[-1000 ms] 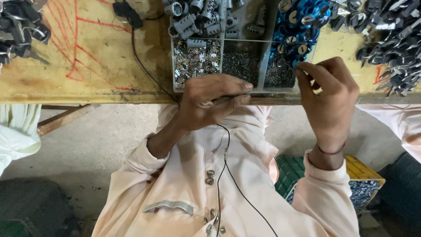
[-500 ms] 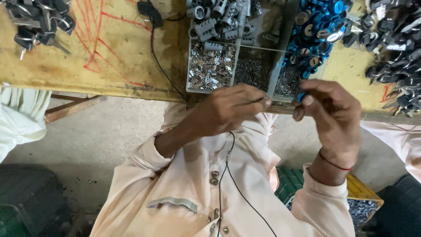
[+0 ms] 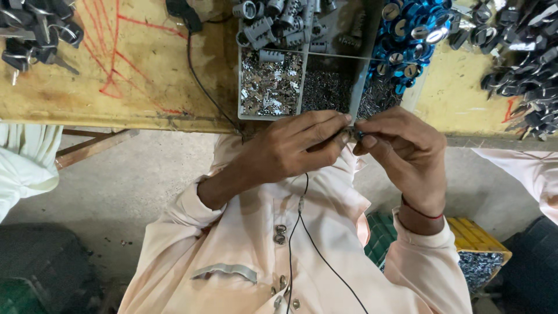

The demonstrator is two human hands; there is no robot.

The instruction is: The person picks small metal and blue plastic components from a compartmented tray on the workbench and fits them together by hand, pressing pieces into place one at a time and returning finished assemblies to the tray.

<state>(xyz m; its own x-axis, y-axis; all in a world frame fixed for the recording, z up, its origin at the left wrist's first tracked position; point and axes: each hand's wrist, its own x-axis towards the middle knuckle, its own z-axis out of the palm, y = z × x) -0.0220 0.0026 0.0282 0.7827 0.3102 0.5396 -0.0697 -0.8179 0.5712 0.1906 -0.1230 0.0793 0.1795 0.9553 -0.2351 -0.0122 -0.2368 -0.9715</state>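
My left hand (image 3: 290, 148) and my right hand (image 3: 401, 151) meet fingertip to fingertip just below the table's front edge. Between them they pinch a small metal lock part (image 3: 352, 134), mostly hidden by the fingers. Right above the hands sits a grey compartment tray (image 3: 239, 87) holding small flat silver pieces (image 3: 270, 87), fine pins (image 3: 325, 90) and grey lock cylinders (image 3: 261, 26). A heap of blue round lock pieces (image 3: 407, 32) lies beside the tray on the right.
The yellow wooden table (image 3: 116, 75) carries red scribbles, a black cable (image 3: 200, 81) and piles of dark keys and locks at far left (image 3: 35, 29) and far right (image 3: 523, 58). A yellow crate (image 3: 479, 259) stands on the floor. Other people's pale sleeves show at left (image 3: 23, 168) and right (image 3: 523, 171).
My right hand has come down from the tray's edge and joined my left hand. Both now pinch the small part together, closer to my chest.
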